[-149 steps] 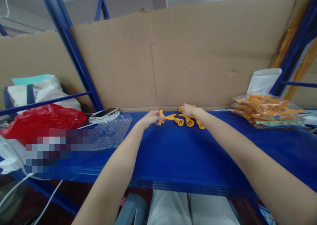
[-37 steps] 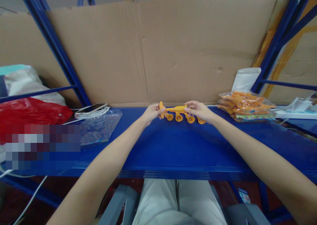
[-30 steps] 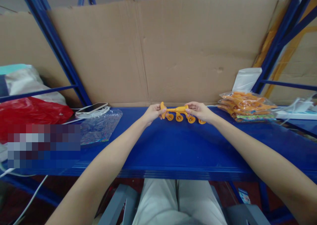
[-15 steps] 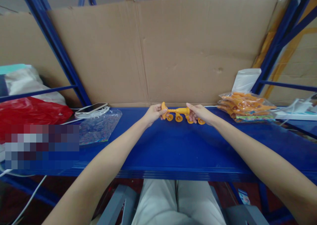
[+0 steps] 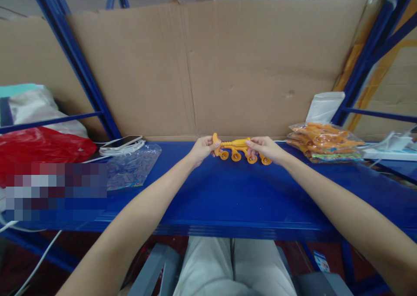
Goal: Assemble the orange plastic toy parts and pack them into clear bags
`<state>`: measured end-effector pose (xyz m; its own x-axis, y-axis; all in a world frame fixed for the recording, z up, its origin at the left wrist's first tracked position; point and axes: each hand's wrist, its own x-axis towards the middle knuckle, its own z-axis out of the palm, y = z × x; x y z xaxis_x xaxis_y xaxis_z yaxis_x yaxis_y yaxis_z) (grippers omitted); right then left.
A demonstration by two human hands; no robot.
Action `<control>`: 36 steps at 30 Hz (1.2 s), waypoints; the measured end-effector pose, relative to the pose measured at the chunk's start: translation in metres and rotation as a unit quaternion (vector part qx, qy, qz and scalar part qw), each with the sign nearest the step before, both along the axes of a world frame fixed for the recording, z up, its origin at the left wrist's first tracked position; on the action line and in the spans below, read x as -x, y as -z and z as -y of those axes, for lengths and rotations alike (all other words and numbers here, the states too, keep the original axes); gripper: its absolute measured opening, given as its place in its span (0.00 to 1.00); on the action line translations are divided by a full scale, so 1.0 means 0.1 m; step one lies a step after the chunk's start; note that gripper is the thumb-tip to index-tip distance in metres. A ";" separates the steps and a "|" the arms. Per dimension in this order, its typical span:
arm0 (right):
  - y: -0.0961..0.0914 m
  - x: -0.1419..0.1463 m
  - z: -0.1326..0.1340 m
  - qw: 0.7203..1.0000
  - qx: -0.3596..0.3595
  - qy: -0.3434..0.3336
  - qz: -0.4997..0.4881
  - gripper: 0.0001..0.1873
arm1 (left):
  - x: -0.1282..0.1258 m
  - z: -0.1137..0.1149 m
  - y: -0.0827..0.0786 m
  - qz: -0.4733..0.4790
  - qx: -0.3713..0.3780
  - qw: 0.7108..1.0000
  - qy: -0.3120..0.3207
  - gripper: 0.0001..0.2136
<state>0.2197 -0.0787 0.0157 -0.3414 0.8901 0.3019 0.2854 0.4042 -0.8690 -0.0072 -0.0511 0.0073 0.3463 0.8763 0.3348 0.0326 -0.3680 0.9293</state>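
Observation:
An orange plastic toy (image 5: 240, 143) with a ridged shaft and several round, bell-like cups along its lower side is held level above the blue shelf (image 5: 228, 196). At its left end, my left hand (image 5: 202, 151) pinches the curved crosspiece between thumb and fingers. My right hand (image 5: 265, 148) is closed on the thicker right part, its thumb on top and fingertips curling behind. Those fingers partly hide the right end of the toy. The cups hang below the shaft, their shiny centres facing me.
To the right lies a clear bag of similar orange pieces (image 5: 321, 140), with a white packet (image 5: 325, 107) behind it. On the left are a flat clear plastic bag (image 5: 132, 166), a phone on a coiled white cable (image 5: 122, 147) and a red bag (image 5: 45, 146). Cardboard (image 5: 244, 70) walls the back.
My right hand has shifted its grip slightly and its thumb sits lower on the toy. More of the thick part and of the right cups shows. The left hand stays nearly still.

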 end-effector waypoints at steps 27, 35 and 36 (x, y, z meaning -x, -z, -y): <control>0.06 0.08 -0.02 0.995 0.002 0.012 -0.099 0.10 | -0.02 -0.01 0.01 0.030 0.025 0.999 -0.012 0.09; 0.07 0.10 -0.01 0.988 0.105 0.042 -0.105 0.21 | -0.05 0.00 0.03 0.000 -0.042 0.999 -0.015 0.06; 0.06 0.10 0.00 0.985 0.126 0.047 -0.105 0.22 | -0.05 -0.01 0.03 -0.004 -0.045 0.999 -0.017 0.06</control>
<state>0.2094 -0.0782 0.0101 -0.2066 0.9706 0.1232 0.1143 0.1490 -0.9822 -0.0020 -0.0506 0.0041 0.3193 0.8547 0.4094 0.0550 -0.4480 0.8924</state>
